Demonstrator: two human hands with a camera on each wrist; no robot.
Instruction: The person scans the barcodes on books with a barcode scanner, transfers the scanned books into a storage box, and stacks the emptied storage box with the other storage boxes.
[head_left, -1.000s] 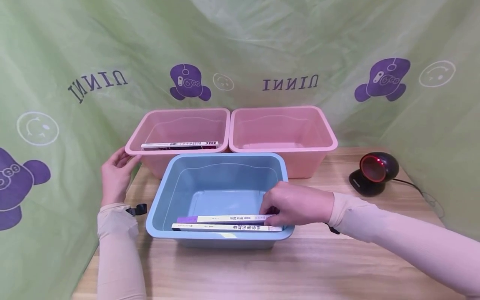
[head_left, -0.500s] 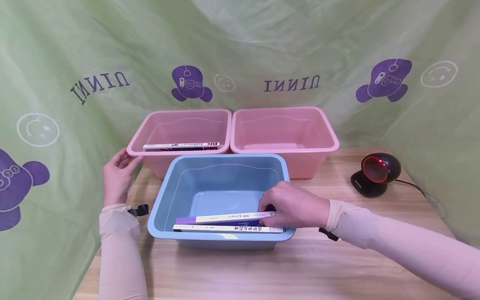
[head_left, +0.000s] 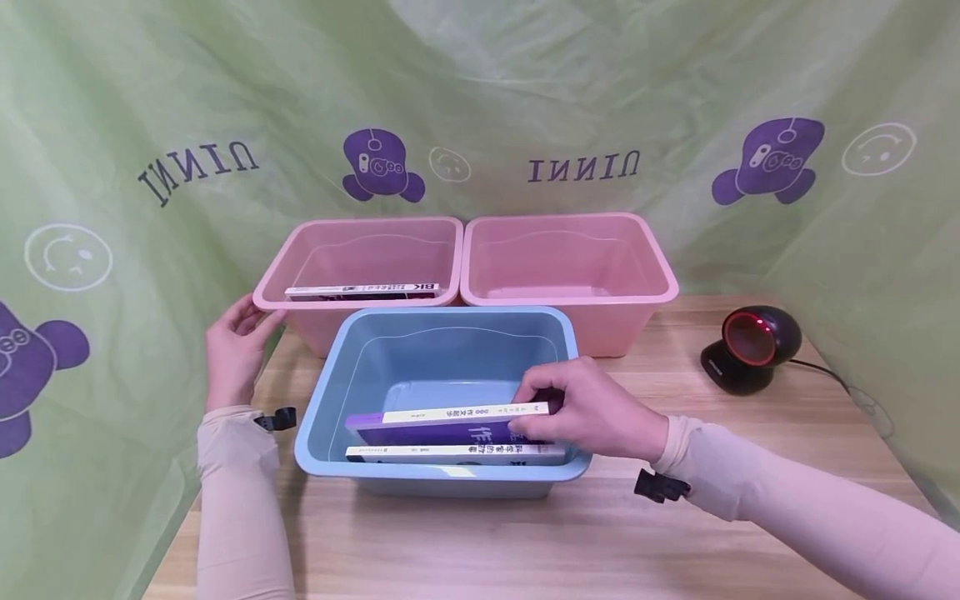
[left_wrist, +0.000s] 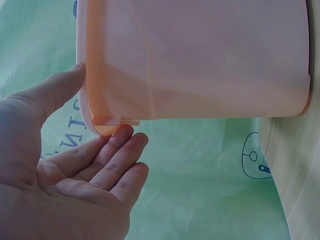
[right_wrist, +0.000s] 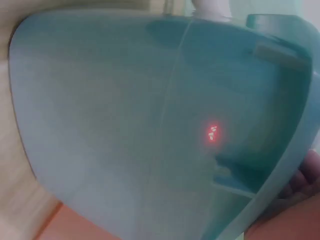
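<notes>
My right hand (head_left: 588, 410) pinches a purple book (head_left: 442, 432) by its right end, thumb on the front cover. The book leans in the blue bin (head_left: 457, 471), its white spine upward. Closer to the front wall stands a second book (head_left: 457, 454) with a white spine. In the right wrist view, the blue bin's side wall (right_wrist: 100, 125) fills most of the picture, and part of the hand (right_wrist: 295, 210) shows at lower right. At the left pink bin (head_left: 367, 307), my left hand (head_left: 238, 346) touches the corner; its thumb meets the rim and the fingers stretch out loosely.
One white-spined book (head_left: 363, 292) stands in the left pink bin. Beside that bin is a second pink bin (head_left: 566, 298). A black scanner (head_left: 750, 346) with a red-lit face and cable sits right on the wooden table (head_left: 600, 533). Green cloth (head_left: 480, 108) hangs behind.
The right hand has lifted the purple book's spine and tipped it, so more of its cover shows above the front book. The left hand stays at the pink bin's corner.
</notes>
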